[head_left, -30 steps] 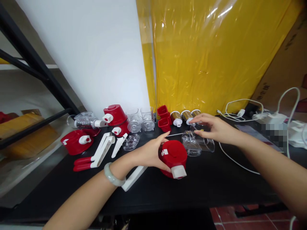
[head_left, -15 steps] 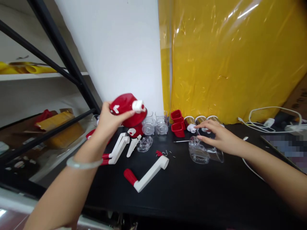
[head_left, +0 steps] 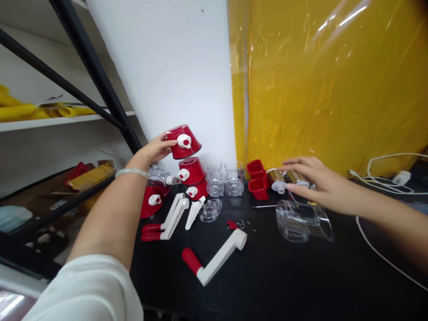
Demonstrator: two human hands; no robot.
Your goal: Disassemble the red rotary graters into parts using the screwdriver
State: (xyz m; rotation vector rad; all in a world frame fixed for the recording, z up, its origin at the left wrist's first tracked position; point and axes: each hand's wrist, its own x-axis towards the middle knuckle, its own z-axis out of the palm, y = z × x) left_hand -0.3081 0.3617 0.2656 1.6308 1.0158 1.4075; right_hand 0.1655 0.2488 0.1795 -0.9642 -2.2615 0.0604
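My left hand (head_left: 157, 148) grips a red suction base with a white knob (head_left: 182, 142), held above a stack of similar red bases (head_left: 192, 171) by the white wall. Over the right side of the table, my right hand (head_left: 309, 178) has its fingers stretched out and holds nothing. Below it lies a clear plastic housing (head_left: 294, 223). Grater drums (head_left: 277, 179) with gold-coloured surfaces lie just behind that hand, partly covered by it. A white crank handle with a red grip (head_left: 219, 263) rests at the front, near small screws and red bits (head_left: 232, 224).
Two more crank handles (head_left: 172, 218) and a white flat part (head_left: 195, 212) lie at left. Clear cups (head_left: 216, 183) and red pushers (head_left: 258, 187) line the back. A screwdriver (head_left: 264, 206) points left. A white cable (head_left: 377, 249) runs along the right; a black rack (head_left: 90, 67) stands left.
My left hand has turned the red base more upright and brought it over the stacked bases. My right hand stays above the clear housing, fingers straighter. The camera view has shifted.
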